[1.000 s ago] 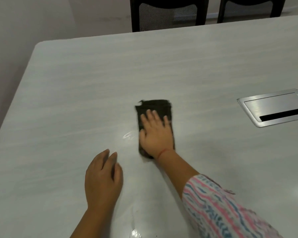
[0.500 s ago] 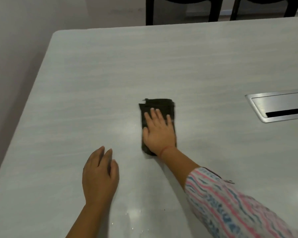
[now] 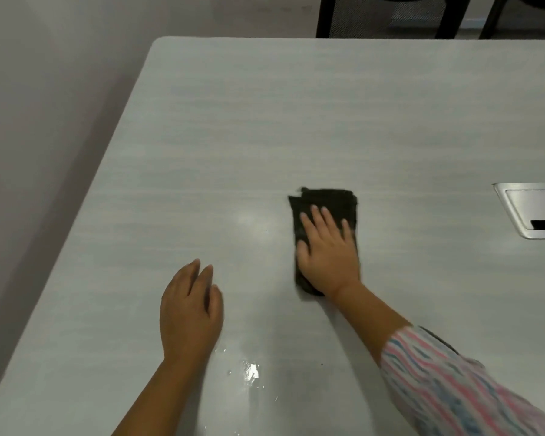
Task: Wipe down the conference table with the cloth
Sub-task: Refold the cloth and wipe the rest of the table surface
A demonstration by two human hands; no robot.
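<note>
stage: mid-wipe, my read; task not finished
cloth (image 3: 324,202): dark, folded into an oblong, flat on the table (image 3: 265,121), well to the left of the cable hatch (image 3: 529,212), at about the same depth
right hand (image 3: 329,256): palm down on the cloth, fingers straight and slightly spread, pressing rather than pinching; far end of the cloth shows past the fingertips
left hand (image 3: 189,309): further left of the hatch and nearer the person, flat on bare tabletop, fingers straight and close together, holding nothing
done: cannot tell which parts are wiped; surface looks uniform apart from glare
left: wet patch (image 3: 249,372) with droplets, nearer the person than the hatch and well to its left, just beside the left wrist, cloth not on it; judged unwiped
also left: probably the strip around the hatch and the far side toward the chairs (image 3: 384,17)
sleeve (image 3: 453,382): striped, on the right arm
</note>
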